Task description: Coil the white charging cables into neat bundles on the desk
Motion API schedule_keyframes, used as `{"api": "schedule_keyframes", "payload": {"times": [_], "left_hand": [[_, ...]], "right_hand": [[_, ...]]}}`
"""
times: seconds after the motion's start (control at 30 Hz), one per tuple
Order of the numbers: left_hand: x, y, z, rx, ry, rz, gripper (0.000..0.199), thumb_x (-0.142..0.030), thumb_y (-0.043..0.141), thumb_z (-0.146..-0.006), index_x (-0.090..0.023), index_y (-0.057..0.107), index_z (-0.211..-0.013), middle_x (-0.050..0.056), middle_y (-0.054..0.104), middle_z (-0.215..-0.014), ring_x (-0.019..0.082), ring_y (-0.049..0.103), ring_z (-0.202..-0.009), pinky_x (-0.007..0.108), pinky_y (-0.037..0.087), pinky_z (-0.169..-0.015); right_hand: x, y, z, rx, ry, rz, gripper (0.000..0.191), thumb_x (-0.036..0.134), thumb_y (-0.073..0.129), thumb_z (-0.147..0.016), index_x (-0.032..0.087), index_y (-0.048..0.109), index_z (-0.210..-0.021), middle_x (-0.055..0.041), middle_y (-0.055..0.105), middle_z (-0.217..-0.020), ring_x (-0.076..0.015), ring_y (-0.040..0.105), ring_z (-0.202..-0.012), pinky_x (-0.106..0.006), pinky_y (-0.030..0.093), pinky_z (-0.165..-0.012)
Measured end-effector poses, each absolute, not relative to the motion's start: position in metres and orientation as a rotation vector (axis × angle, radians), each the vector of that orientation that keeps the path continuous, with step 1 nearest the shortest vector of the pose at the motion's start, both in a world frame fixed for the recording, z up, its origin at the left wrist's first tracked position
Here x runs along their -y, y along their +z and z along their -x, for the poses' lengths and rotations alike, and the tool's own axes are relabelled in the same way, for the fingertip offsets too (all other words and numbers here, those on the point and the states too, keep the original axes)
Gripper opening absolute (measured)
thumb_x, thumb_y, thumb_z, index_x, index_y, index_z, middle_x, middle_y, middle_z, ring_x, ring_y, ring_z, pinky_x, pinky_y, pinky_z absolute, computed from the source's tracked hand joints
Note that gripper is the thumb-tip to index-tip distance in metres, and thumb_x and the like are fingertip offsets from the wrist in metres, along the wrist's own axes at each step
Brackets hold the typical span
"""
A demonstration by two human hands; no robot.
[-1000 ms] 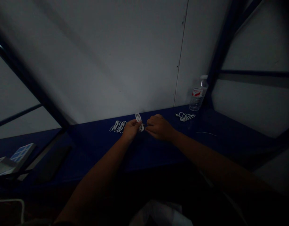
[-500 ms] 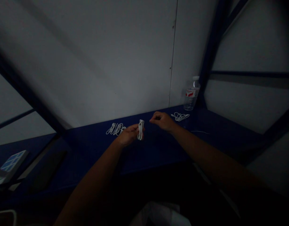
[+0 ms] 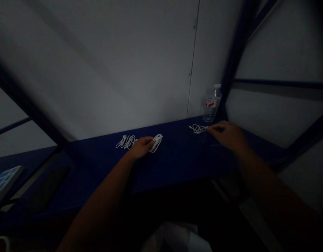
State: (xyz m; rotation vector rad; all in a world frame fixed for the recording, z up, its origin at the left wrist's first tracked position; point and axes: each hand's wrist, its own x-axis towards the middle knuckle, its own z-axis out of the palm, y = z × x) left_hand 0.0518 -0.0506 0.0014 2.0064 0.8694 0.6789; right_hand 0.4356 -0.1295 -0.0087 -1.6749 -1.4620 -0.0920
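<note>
Held between the thumb and fingers of the left hand (image 3: pixel 141 147) is a coiled white cable (image 3: pixel 157 140), seen in the head view just above the blue flat tabletop (image 3: pixel 172 164), near its middle. Its loops are thin, smooth and pale, gathered into a narrow oval bundle that leans, its upper end tipped to the right. Several strands lie side by side, and a short end pokes out at the upper right. The fingers cover the left side of the bundle, so that part is hidden.

Over on the right, the right hand (image 3: pixel 228 135) has its thumb and forefinger drawn close together at the right end of a loosely looped white cable (image 3: pixel 197 129). In such dim light they seem to touch it, but I cannot tell whether they are clamped on it. This cable lies flatter and more tangled than the held one, its loops crossing, with a small plug-like tip at its left end.

Just left of the left hand, more white cable coils (image 3: pixel 126 141) lie close together on the tabletop. Behind the loosely looped cable, near the grey-white wall panel (image 3: pixel 135 66), a clear plastic bottle (image 3: pixel 210 106) with a white cap and a red-and-white label stands upright. At far left is a blue-and-white box (image 3: pixel 6 180).
</note>
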Motion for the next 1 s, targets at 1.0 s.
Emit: {"api": "schedule_keyframes", "payload": {"times": [1.0], "left_hand": [[0.053,0.005,-0.058,-1.813,0.343,-2.638,0.038,-0.05,0.048,-0.09,-0.023,0.073,-0.102,0.01,0.07,-0.103,0.025,0.064,-0.095,0.034,0.048,-0.079]], "right_hand": [[0.107,0.007,-0.436,1.117,-0.499,1.561,0.03,0.04,0.061,-0.086,0.016,0.077,-0.092,-0.009,0.069,-0.084,-0.0202,0.063,-0.078,-0.034,0.048,-0.075]]}}
